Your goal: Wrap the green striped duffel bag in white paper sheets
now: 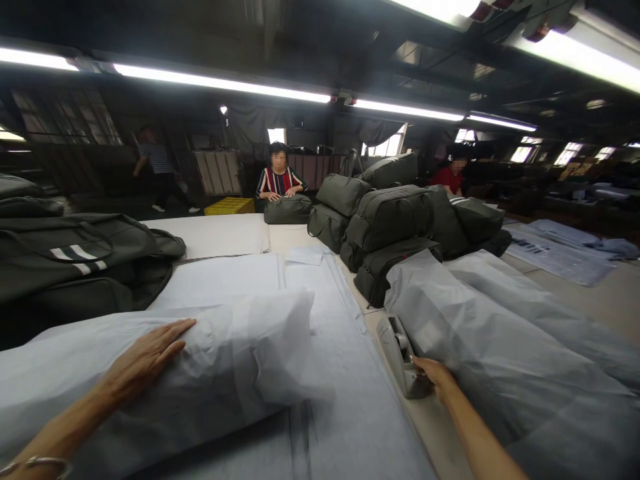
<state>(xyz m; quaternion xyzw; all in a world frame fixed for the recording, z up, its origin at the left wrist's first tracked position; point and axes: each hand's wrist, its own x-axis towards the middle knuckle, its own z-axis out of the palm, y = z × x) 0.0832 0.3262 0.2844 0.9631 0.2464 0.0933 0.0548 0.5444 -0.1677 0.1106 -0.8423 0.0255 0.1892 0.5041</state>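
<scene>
My left hand lies flat, fingers stretched, on top of a bulky package in a whitish translucent plastic bag. Its contents are veiled by the plastic. To the right, a grey desktop tape dispenser stands on the table with a roll inside. The fingers of my right hand are closed at its near end. Whether they pinch a strip of tape or the housing itself is too small to tell. More plastic-wrapped packages lie just beyond that hand. Flat plastic sheets spread across the middle.
Dark green duffel bags are piled past the dispenser, and more lie at left. Across the table a person has both hands on a bag. Another person is behind the pile; a third is at far left.
</scene>
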